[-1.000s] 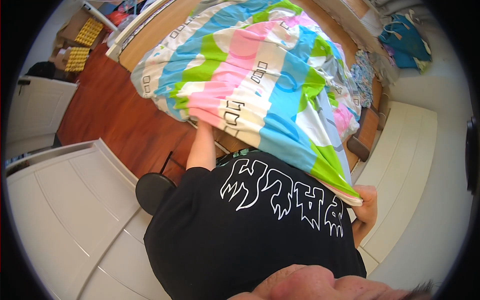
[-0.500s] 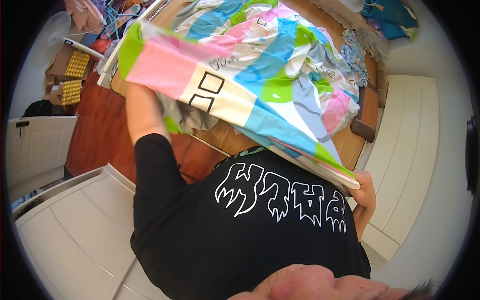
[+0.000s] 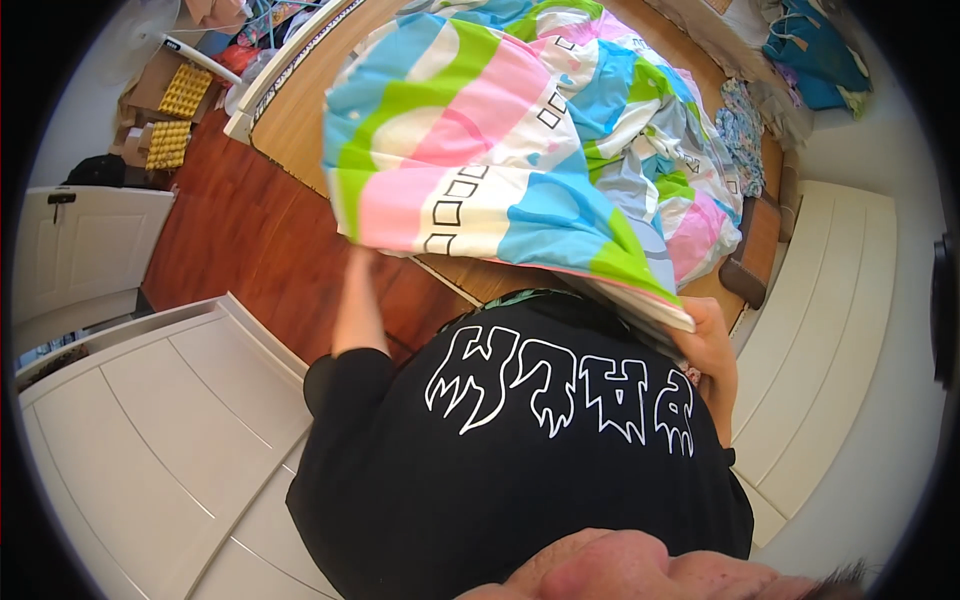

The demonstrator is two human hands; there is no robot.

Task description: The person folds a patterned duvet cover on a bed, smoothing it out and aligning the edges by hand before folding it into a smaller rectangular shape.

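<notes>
A large patterned duvet cover (image 3: 450, 130), in pink, green, blue and white with black outlined squares, spreads in front of me over a wooden bed board. My left hand (image 3: 361, 254) grips its near left corner; the fingers are mostly hidden by the cloth. At the near right corner, my right hand (image 3: 706, 335) is closed on the edge, close to my body. The near edge stretches between both hands, lifted off the board. Beyond it, the rest of the cover lies rumpled in folds.
The bed board (image 3: 300, 95) has a pale frame. Reddish wood floor (image 3: 215, 215) lies to the left, with yellow egg-tray-like pieces (image 3: 170, 142) and cardboard beyond. A cream panel (image 3: 820, 300) stands right, a white cabinet (image 3: 130, 430) lower left. Clothes (image 3: 815, 60) hang at far right.
My left hand has come down and nearer, and the lifted left part of the cover has opened out into a broad sheet. My right hand still holds its corner, slightly higher in view.
</notes>
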